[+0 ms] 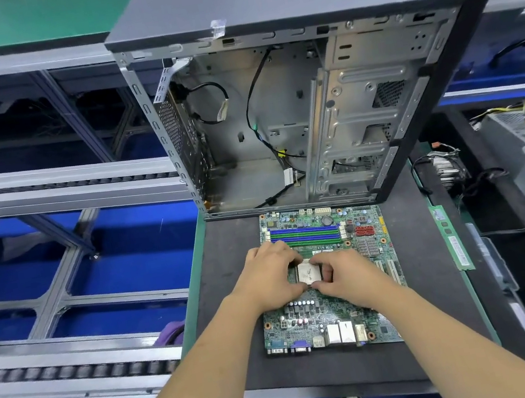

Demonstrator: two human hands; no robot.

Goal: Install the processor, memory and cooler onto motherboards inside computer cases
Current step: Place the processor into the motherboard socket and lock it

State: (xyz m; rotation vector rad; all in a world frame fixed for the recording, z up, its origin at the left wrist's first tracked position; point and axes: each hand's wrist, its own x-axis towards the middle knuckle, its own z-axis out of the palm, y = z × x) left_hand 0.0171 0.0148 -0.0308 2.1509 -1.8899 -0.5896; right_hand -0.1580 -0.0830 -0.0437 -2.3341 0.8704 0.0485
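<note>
An open grey steel computer case stands at the back of the dark tabletop. Just before it lies a green motherboard; its printed markings are too small to read. Left hand and right hand pinch the square silver processor at mid-board.

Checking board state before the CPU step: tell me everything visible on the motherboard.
The motherboard is a green circuit board lying flat on the dark mat, outside the open case and just in front of it. Blue and green memory slots run along its far part, red connectors and a small silver heatsink sit to the right, and rear ports line the near edge. Both hands, left hand and right hand, rest on it around the silver processor at its centre.
</note>
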